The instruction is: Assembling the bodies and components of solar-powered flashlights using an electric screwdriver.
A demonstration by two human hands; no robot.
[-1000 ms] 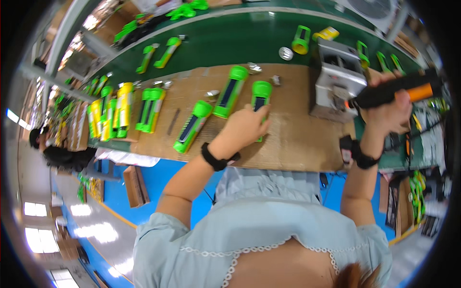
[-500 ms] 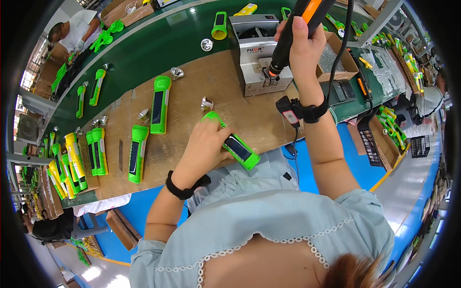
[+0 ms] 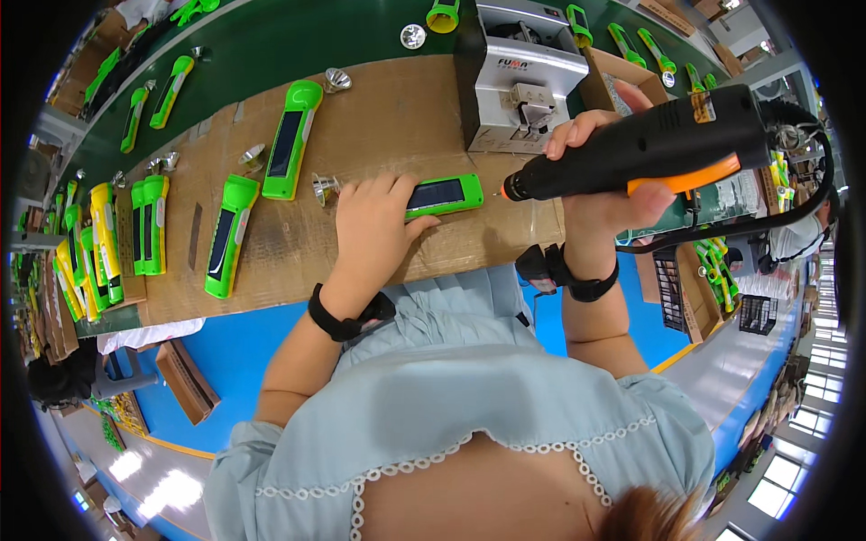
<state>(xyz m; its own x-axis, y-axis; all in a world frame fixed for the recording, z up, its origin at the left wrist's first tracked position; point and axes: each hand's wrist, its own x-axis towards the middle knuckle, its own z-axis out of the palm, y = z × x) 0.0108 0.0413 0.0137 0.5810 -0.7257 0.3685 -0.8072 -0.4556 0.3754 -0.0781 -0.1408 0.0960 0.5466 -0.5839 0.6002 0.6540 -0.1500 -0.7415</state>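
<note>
On the cardboard-covered bench, my left hand [image 3: 370, 225] is closed over one end of a green flashlight [image 3: 446, 195] with a dark solar panel. The flashlight lies roughly sideways, its free end pointing right. My right hand [image 3: 603, 215] grips a black electric screwdriver [image 3: 667, 144] with an orange lever. Held level, its tip is just short of the flashlight's right end, with a small gap between them. Behind the screwdriver stands a grey screw feeder [image 3: 523, 77]. A shiny reflector cup [image 3: 326, 187] sits beside my left hand.
Left of my hands are two green flashlights [image 3: 290, 144], [image 3: 230, 239] and a cluster of green and yellow ones [image 3: 104, 234]. More reflector cups [image 3: 337, 79] are scattered about. A cardboard box [image 3: 613, 68] sits behind the feeder. The screwdriver's black cable [image 3: 722, 236] loops at right.
My right hand has brought the screwdriver down from the screw feeder to the flashlight's end, turning it level. My left hand has swung the flashlight from slanting to nearly sideways.
</note>
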